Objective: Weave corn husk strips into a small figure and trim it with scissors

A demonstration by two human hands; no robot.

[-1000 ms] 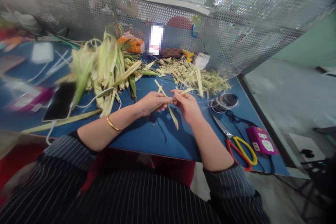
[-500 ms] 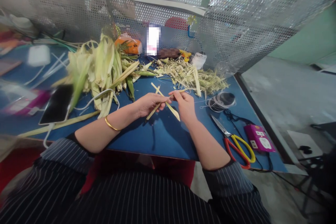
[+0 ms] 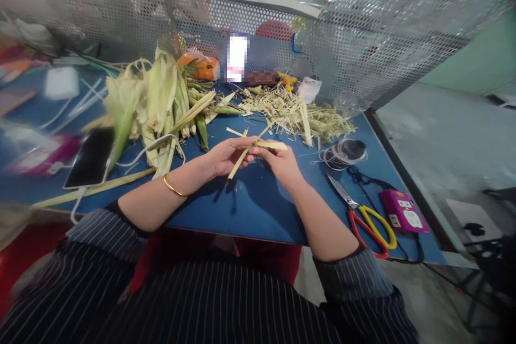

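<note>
My left hand [image 3: 226,155] and my right hand [image 3: 281,163] meet above the blue table [image 3: 250,209], both pinched on thin pale leaf strips [image 3: 258,146] that cross between them. One strip slants down to the left under my left fingers; another lies almost level over my right fingers. A gold bangle [image 3: 173,188] circles my left wrist.
A heap of green and yellow leaves [image 3: 161,102] lies at the back left, and shredded scraps [image 3: 298,115] at the back right. A black phone [image 3: 92,157] on a white cable sits left. A thread spool [image 3: 344,153], red-and-yellow scissors [image 3: 365,220] and a pink box [image 3: 403,217] lie right. Perforated metal screens [image 3: 382,27] stand behind.
The strip in my right hand has swung from pointing down toward me to lying almost level. Both hands have stayed close together over the table.
</note>
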